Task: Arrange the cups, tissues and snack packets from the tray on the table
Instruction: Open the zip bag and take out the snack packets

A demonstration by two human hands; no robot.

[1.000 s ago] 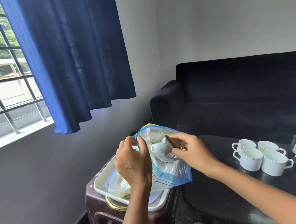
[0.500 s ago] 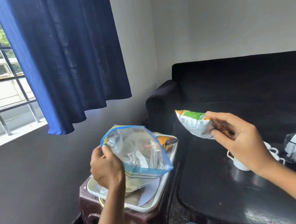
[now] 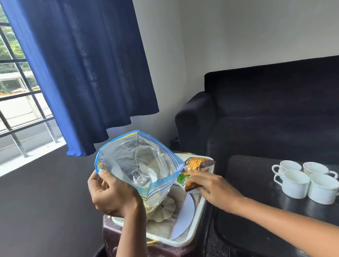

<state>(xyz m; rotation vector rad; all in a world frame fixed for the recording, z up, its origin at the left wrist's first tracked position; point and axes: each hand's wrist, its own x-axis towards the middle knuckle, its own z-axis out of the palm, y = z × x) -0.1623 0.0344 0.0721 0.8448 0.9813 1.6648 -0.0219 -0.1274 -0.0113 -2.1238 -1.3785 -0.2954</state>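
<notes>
So far four cups stand together near the table's right edge. The left hand grips a clear bag above the tray; the right hand pinches a snack packet at the tray's far corner, beside another packet. Snacks, probably tissues, remain.

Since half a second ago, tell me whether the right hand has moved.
Yes. The right hand has come back from over the black table to the tray, gripping a snack packet.
</notes>
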